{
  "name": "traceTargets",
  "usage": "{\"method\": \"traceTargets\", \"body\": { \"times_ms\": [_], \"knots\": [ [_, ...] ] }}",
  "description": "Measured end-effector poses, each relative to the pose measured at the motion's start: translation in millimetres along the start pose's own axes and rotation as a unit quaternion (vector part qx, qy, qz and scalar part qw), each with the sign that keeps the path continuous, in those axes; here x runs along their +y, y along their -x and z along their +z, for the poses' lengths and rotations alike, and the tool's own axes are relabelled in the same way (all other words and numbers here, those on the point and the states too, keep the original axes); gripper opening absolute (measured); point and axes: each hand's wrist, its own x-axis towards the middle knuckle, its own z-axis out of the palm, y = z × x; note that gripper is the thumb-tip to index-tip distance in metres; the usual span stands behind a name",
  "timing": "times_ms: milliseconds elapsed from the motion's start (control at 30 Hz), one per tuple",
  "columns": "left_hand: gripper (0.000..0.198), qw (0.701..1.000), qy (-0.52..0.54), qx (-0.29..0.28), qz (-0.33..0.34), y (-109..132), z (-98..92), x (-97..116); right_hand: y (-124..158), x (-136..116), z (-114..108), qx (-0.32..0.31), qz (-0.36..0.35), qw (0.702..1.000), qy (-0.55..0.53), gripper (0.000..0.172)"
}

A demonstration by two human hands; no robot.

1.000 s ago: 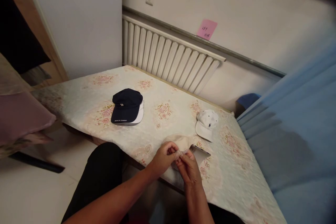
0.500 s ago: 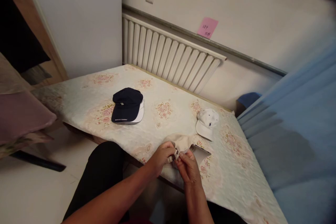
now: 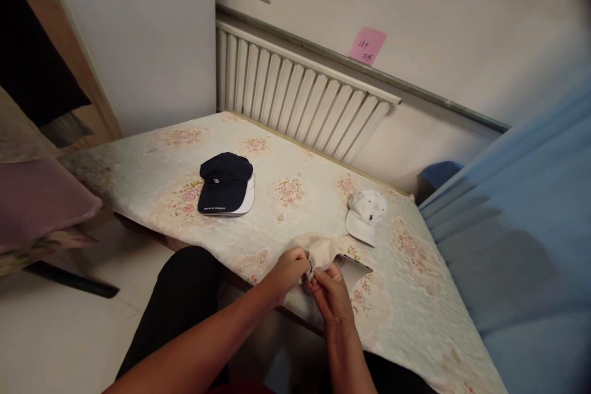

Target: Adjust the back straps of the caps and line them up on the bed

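A beige cap (image 3: 318, 249) lies at the near edge of the bed, between my two hands. My left hand (image 3: 292, 269) is closed on the cap's edge, fingers curled in. My right hand (image 3: 331, 295) pinches the same edge close beside it, with thumb and fingertips together. What exactly the fingertips grip, perhaps a strap, is too small to make out. A grey flap (image 3: 353, 269), perhaps the cap's brim, sticks out to the right of my right hand. Farther back on the right sits a white cap (image 3: 367, 215) with a small dark logo.
A navy cap (image 3: 226, 181) rests on top of a white one at the left of the flowered bedcover (image 3: 314, 209). Behind the bed stand a radiator (image 3: 295, 95) and a wall with a pink note (image 3: 368, 46). A blue curtain (image 3: 521, 215) hangs along the right side.
My left hand has turned slightly at the beige cap's edge, its fingers curling further in. My right hand keeps its pinch. The view has shifted a little; the other caps lie as before.
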Motion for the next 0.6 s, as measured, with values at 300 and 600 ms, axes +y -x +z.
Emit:
{"method": "traceTargets", "body": {
  "times_ms": [300, 600],
  "knots": [
    [0.01, 1.0, 0.005, 0.004, -0.018, -4.3, -1.9, -3.3, -1.0, 3.3, -5.1, -0.005, -0.005, 1.0, 0.01, 0.022],
    [0.009, 0.998, 0.007, 0.062, 0.003, 0.3, -0.4, -4.2, -1.8, 6.2, -7.1, -0.007, -0.003, 1.0, 0.009, 0.021]
  ]
}}
